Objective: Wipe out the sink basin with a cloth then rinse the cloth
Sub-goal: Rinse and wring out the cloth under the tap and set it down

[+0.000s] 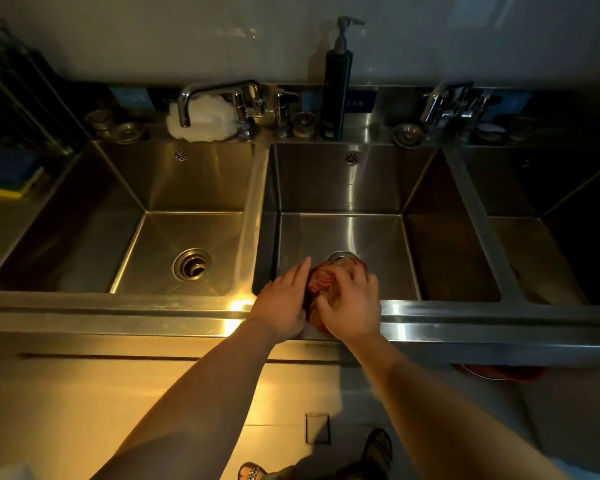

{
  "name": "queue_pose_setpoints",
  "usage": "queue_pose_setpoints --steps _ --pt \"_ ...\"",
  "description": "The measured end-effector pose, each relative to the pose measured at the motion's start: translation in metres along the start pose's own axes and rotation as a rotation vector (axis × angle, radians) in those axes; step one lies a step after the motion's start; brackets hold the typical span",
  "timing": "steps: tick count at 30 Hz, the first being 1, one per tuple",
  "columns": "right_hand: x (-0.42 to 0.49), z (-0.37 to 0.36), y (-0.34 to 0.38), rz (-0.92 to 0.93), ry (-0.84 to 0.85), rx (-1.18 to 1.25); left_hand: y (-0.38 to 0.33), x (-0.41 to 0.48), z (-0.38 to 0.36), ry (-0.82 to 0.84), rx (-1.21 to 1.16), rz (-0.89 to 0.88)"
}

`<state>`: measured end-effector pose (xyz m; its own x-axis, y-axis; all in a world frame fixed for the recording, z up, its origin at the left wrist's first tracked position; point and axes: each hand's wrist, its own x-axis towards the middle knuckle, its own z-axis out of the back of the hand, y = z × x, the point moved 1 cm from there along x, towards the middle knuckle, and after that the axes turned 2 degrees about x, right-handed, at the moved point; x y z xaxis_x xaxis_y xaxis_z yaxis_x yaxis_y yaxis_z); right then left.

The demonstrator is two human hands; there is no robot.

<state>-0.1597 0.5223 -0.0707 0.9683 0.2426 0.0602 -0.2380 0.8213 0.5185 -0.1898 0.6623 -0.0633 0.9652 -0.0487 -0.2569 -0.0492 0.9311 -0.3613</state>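
A bunched red patterned cloth (321,282) is held over the near part of the middle sink basin (340,188). My left hand (286,304) presses flat against its left side. My right hand (352,306) grips it from above and the right, fingers curled over it. Both hands hover above the basin's front rim. The cloth and hands hide most of the middle drain (340,255). The faucet (219,95) at the back has its spout turned over the left basin, and no water runs from it.
A left basin (174,188) with an open drain (192,264) and a right basin (533,188) flank the middle one. On the back ledge stand a dark soap pump bottle (336,84), a white cloth (201,121), several drain strainers and a second faucet (443,102).
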Motion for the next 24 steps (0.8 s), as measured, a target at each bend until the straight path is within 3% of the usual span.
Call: queue_pose_setpoints --steps 3,7,12,15,20,24 --pt "-0.002 -0.007 0.012 -0.039 -0.003 0.189 0.010 -0.001 0.010 0.067 -0.013 -0.112" --pt "-0.005 0.003 0.004 -0.179 -0.012 0.496 0.011 0.002 0.012 0.091 -0.055 -0.136" --pt "-0.011 0.010 -0.011 -0.140 0.051 0.326 0.006 0.006 0.012 0.044 -0.082 -0.133" --pt "-0.010 0.009 -0.012 -0.197 0.166 0.426 0.006 0.011 0.015 0.030 -0.052 -0.128" --pt "0.013 0.012 -0.004 -0.130 0.121 0.403 0.002 0.017 0.017 0.057 -0.094 -0.069" --pt "0.038 0.014 0.006 -0.085 0.147 0.445 0.009 0.021 0.028 -0.060 -0.115 0.017"
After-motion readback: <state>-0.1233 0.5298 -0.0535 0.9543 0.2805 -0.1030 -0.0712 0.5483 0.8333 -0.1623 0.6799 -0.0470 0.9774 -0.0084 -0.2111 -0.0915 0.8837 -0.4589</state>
